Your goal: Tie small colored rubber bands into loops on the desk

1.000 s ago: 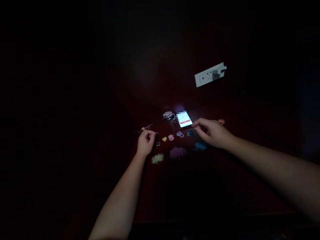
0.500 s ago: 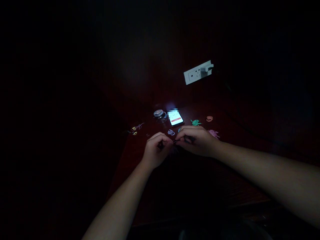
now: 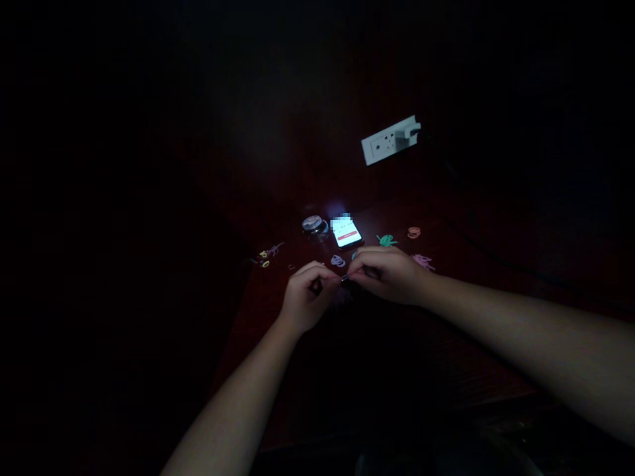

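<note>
Over the dark red table (image 3: 297, 357), my left hand (image 3: 308, 295) and my right hand (image 3: 387, 273) meet fingertip to fingertip. Both are pinched on one small thin band (image 3: 344, 278), too dim to make out its colour. Just beyond the fingers lies a small pile of lilac bands (image 3: 338, 261). Green bands (image 3: 386, 240) sit past my right hand, and pink bands (image 3: 422, 262) are beside its wrist. Orange bands (image 3: 413, 233) rest farther right. Yellow bands (image 3: 264, 263) and dim purple ones (image 3: 274, 250) lie to the left.
A lit phone (image 3: 347, 233) lies beyond my hands, with a round lidded jar (image 3: 314, 227) on its left. Farther back is a white socket panel (image 3: 389, 141) with a plug in it. The surroundings are very dark.
The whole view has shifted slightly. Between my fingertips the small band now shows more clearly, with a pale glint; both hands keep their pinch.
</note>
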Available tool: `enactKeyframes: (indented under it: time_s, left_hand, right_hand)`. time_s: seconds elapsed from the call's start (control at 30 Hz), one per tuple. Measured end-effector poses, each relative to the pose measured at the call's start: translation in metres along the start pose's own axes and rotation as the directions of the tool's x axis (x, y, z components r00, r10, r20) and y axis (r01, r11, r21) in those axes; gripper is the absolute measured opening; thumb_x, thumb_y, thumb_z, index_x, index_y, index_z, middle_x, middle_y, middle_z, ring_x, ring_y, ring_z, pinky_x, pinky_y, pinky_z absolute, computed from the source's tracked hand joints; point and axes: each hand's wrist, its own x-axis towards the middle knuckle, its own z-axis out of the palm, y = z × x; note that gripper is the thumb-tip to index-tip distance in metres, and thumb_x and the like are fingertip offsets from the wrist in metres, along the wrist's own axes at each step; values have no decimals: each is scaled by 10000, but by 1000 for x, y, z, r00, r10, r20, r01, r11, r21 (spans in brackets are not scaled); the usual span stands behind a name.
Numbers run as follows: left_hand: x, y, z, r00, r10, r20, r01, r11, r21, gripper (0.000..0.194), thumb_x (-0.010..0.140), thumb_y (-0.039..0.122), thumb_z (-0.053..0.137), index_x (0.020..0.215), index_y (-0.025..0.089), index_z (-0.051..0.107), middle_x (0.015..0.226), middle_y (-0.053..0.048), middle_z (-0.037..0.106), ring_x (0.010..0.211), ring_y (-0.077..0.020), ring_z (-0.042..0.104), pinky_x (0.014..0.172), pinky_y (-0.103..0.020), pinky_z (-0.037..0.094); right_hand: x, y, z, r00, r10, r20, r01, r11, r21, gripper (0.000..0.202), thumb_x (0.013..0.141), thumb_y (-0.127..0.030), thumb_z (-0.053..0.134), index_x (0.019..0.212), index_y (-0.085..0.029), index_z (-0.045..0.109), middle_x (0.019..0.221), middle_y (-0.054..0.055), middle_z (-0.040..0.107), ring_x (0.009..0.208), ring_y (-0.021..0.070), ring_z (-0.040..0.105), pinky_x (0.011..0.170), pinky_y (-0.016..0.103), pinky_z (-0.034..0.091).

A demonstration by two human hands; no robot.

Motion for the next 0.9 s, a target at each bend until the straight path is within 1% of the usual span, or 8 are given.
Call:
enactKeyframes:
  time_s: [0.1, 0.2, 0.3, 0.4, 0.67, 0.8, 0.87, 0.9]
  left_hand:
    - [-1, 0, -1, 999, 35, 0, -35, 999, 7, 140, 911, 240, 573, 875, 178, 694, 810, -37, 620, 709, -128, 554, 618, -250, 422]
    - [-2, 2, -1, 997, 73, 14, -73, 997, 20, 110, 879, 212, 612, 943, 185, 697, 849, -44, 632, 728, -129, 572, 622, -248, 439]
    - [-1, 3, 1, 993, 120, 3, -120, 992, 48, 83, 828, 197, 676, 908, 188, 695, 817, -32, 636, 703, -121, 566, 604, -238, 443]
    - [-1, 3, 3, 984, 173, -33, -170, 982, 81, 28, 833, 203, 679, 851, 190, 695, 778, -24, 645, 698, -119, 572, 625, -241, 461]
    - [3, -4, 6, 967, 246, -57, -233, 956, 178, 84, 849, 249, 660, 856, 196, 724, 784, -36, 667, 695, -128, 594, 648, -254, 484]
    - [-1, 6, 4, 971, 228, -63, -203, 939, 278, 108, 858, 262, 638, 843, 204, 727, 793, -41, 666, 739, -150, 601, 706, -277, 484]
    - [-10, 18, 6, 983, 168, -73, -137, 937, 321, 114, 859, 259, 627, 829, 209, 726, 792, -39, 666, 769, -162, 608, 750, -288, 486]
    - [-17, 26, 8, 990, 121, -79, -88, 938, 337, 118, 861, 254, 621, 823, 211, 724, 784, -36, 663, 771, -165, 608, 762, -290, 486]
  right_hand:
    - [-1, 1, 1, 1000, 17, -21, -17, 1000, -4, 87, 870, -174, 601, 790, -183, 634, 639, -26, 532, 566, 95, 451, 544, 227, 358]
    - [-2, 2, 1, 999, 29, -22, -29, 1000, 9, 84, 872, -183, 604, 793, -186, 633, 641, -29, 531, 561, 92, 444, 540, 225, 355]
    - [-3, 2, 2, 999, 47, -7, -47, 999, 25, 81, 869, -188, 605, 794, -185, 635, 647, -26, 534, 566, 94, 453, 543, 226, 359]
    - [-3, 1, 1, 997, 81, 7, -81, 996, 31, 95, 870, -194, 596, 783, -180, 632, 662, -19, 550, 563, 93, 458, 540, 226, 357]
    - [-4, -2, -3, 987, 138, 83, -136, 990, -32, 108, 885, -214, 542, 806, -174, 603, 708, 6, 573, 613, 123, 495, 593, 243, 380]
    - [0, -9, -7, 983, 139, 117, -131, 989, -67, 96, 873, -198, 533, 810, -171, 601, 747, 24, 593, 668, 141, 518, 634, 254, 380]
    - [-1, -17, -6, 969, 200, 144, -194, 979, -60, 91, 860, -196, 541, 802, -174, 608, 747, 24, 597, 674, 144, 520, 635, 255, 376]
    - [-4, -21, -4, 954, 261, 151, -258, 965, -38, 86, 850, -198, 549, 795, -175, 611, 738, 20, 598, 666, 144, 518, 627, 254, 373]
